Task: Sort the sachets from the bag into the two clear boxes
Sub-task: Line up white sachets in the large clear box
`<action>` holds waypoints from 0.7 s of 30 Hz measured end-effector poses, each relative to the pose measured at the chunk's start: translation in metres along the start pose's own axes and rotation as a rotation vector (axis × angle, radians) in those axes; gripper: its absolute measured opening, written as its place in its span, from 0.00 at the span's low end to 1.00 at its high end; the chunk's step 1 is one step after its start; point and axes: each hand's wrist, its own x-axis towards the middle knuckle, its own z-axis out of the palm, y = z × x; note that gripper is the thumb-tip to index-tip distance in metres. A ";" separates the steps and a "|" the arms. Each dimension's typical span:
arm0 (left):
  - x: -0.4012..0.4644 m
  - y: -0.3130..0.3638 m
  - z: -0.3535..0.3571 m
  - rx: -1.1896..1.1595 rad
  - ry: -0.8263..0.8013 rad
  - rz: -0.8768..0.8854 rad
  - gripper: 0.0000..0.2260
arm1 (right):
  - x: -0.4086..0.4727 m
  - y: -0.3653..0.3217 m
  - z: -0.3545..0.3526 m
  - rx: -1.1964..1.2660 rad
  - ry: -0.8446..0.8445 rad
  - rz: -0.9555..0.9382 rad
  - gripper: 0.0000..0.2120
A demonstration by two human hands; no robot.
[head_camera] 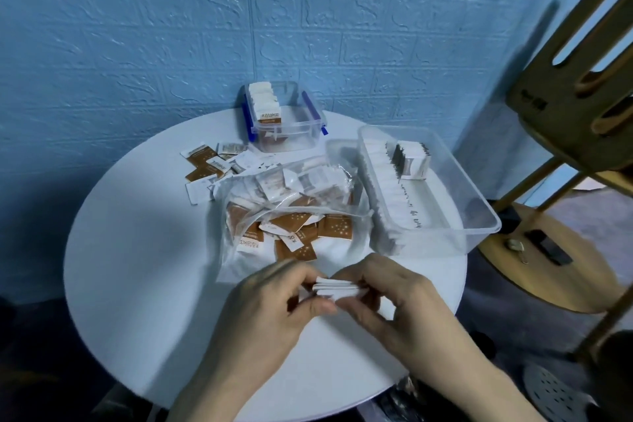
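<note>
Both hands (pixel 342 298) around blurred sachets (pixel 334 288)

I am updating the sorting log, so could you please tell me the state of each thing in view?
Left hand: pinching the sachet stack.
Right hand: pinching the same stack.
Sachet stack: held above the table.
Bag: open, sachets inside.
Small box: lidless, partly filled.
Large box: lidless, sachets standing in rows.
</note>
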 end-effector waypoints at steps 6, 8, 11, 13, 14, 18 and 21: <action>0.044 0.031 0.025 0.047 0.105 0.235 0.11 | 0.016 0.004 -0.072 -0.309 0.008 -0.033 0.05; 0.060 0.033 0.038 0.063 0.129 0.297 0.15 | 0.027 0.015 -0.097 -0.362 0.046 -0.005 0.06; 0.081 0.025 0.058 0.244 0.112 0.373 0.22 | 0.051 0.046 -0.125 -0.449 0.140 0.092 0.09; 0.090 0.017 0.072 0.371 0.078 0.445 0.22 | 0.070 0.074 -0.134 -0.547 0.143 0.156 0.10; 0.092 0.013 0.079 0.401 0.060 0.480 0.21 | 0.080 0.088 -0.135 -0.596 0.122 0.173 0.10; 0.092 -0.002 0.096 0.427 0.009 0.532 0.18 | 0.114 0.131 -0.126 -0.819 -0.053 0.146 0.10; 0.092 -0.007 0.097 0.404 0.012 0.535 0.15 | 0.132 0.155 -0.119 -1.029 -0.203 0.145 0.11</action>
